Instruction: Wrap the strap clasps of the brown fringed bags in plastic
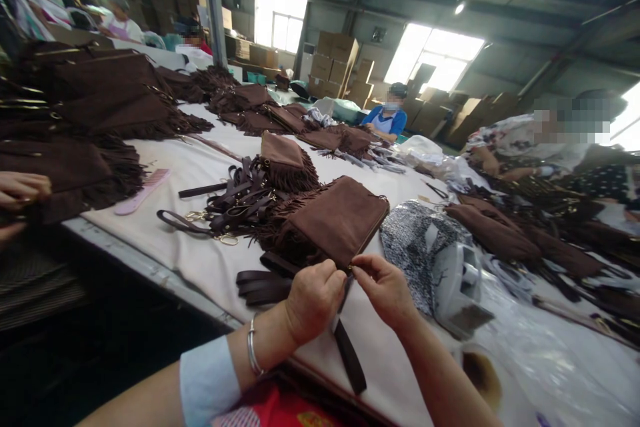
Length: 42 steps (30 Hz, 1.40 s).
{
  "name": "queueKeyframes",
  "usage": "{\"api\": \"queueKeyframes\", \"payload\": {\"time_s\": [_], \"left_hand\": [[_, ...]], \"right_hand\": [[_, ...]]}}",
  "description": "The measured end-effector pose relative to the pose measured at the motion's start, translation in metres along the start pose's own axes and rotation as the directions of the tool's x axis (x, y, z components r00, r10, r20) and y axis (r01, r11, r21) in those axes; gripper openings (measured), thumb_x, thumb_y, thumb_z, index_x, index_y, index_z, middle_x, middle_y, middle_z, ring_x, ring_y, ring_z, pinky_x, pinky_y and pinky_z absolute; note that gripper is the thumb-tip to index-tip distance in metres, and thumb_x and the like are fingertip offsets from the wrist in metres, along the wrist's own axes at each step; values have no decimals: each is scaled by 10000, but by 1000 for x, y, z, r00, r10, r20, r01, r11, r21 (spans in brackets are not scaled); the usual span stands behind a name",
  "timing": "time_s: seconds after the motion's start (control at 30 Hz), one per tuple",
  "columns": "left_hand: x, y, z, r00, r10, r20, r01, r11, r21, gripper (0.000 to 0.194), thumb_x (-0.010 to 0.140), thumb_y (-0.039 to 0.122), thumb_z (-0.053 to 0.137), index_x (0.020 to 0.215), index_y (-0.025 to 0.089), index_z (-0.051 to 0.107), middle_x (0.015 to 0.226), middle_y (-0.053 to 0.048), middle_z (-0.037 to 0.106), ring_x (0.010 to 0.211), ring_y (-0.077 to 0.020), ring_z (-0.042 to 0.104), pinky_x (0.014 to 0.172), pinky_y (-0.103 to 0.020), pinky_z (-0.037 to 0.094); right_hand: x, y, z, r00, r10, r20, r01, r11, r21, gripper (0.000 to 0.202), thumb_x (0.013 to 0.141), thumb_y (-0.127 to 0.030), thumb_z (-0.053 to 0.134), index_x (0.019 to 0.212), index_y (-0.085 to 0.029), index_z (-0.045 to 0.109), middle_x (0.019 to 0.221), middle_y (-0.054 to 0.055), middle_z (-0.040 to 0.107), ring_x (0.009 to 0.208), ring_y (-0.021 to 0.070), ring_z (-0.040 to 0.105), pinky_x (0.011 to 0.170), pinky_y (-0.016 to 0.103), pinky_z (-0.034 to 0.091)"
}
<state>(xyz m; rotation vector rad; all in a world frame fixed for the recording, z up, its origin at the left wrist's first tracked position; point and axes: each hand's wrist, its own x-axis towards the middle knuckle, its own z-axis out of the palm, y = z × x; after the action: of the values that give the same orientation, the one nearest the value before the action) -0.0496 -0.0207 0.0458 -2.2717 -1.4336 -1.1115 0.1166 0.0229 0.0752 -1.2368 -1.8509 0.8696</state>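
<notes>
A brown fringed pouch lies on the cloth-covered table, its near corner between my two hands. My left hand, with a silver bangle at the wrist, is closed on a dark brown strap whose end hangs down below it. The fingertips of my right hand pinch the small metal fitting at the pouch corner, touching my left hand's fingers. Just beyond the pouch is a pile of dark straps with gold clasps, beside another fringed pouch. Folded straps lie left of my left hand.
A pink comb lies near the table edge. Brown bags are heaped at left, more at right. Right of my hands are a white dispenser and clear plastic. A co-worker's hand is at far left.
</notes>
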Motion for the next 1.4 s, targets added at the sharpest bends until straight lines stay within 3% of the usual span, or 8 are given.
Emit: {"api": "queueKeyframes", "payload": {"time_s": [0.17, 0.33, 0.47, 0.73, 0.87, 1.0, 1.17, 1.4], "left_hand": [[8, 4, -3, 999, -45, -1, 45, 998, 34, 210, 918, 188, 467, 728, 191, 556, 691, -26, 513, 614, -164, 492, 553, -297, 369], [12, 4, -4, 997, -78, 19, 78, 997, 0, 210, 926, 214, 463, 739, 195, 555, 706, -24, 525, 613, -156, 500, 555, -289, 377], [11, 5, -2, 993, -107, 59, 110, 992, -55, 177, 920, 214, 468, 784, 197, 581, 734, -26, 537, 635, -160, 517, 573, -286, 398], [15, 11, 0, 953, -292, 82, 303, 923, -236, 189, 911, 245, 472, 781, 194, 600, 763, -42, 586, 681, -163, 559, 638, -282, 417], [5, 17, -8, 855, -424, 299, 518, 717, -467, 288, 921, 339, 471, 716, 192, 608, 692, -45, 638, 657, -166, 590, 647, -284, 425], [-1, 28, -8, 705, -326, 629, 702, 199, -683, 407, 925, 448, 434, 682, 180, 621, 627, -51, 659, 598, -173, 626, 582, -276, 454], [5, 35, 5, 584, -224, 780, 703, -341, -624, 371, 809, 527, 579, 869, 161, 596, 568, -6, 594, 437, -179, 572, 461, -311, 462], [9, 37, 9, 488, -458, 743, 709, -289, -643, 308, 801, 444, 606, 769, 139, 587, 708, -50, 641, 673, -167, 640, 627, -289, 476]], "right_hand": [[3, -1, -4, 996, -84, 25, 86, 992, -94, 150, 836, -312, 621, 909, -210, 702, 859, 34, 722, 783, 186, 650, 763, 312, 512], [-14, 10, -3, 999, 37, -11, -35, 995, 88, 297, 855, -390, 616, 1077, -193, 627, 985, 73, 720, 884, 211, 671, 802, 323, 524], [-41, 14, 6, 998, 29, 59, -28, 999, -23, 308, 839, -331, 622, 1120, -205, 610, 972, 61, 707, 830, 203, 646, 713, 298, 499], [-51, 14, 21, 994, 97, -52, -104, 983, -148, 244, 886, -380, 536, 753, -209, 649, 652, 15, 644, 613, 176, 563, 585, 273, 424], [-54, 17, 13, 983, 179, 32, -180, 982, 52, 310, 874, -426, 562, 682, -197, 646, 599, 13, 631, 569, 164, 565, 560, 257, 433], [-58, 12, 8, 957, 211, 198, -270, 898, 348, 369, 846, -492, 600, 661, -173, 615, 587, 14, 613, 528, 136, 525, 542, 252, 436], [-59, 10, 11, 931, 227, 287, -325, 874, 361, 470, 874, -567, 528, 668, -157, 627, 526, 17, 597, 462, 121, 497, 490, 243, 398], [-51, 10, -5, 988, 154, 27, -153, 988, -33, 495, 896, -576, 469, 618, -198, 629, 567, 30, 631, 550, 168, 579, 560, 265, 448]]}}
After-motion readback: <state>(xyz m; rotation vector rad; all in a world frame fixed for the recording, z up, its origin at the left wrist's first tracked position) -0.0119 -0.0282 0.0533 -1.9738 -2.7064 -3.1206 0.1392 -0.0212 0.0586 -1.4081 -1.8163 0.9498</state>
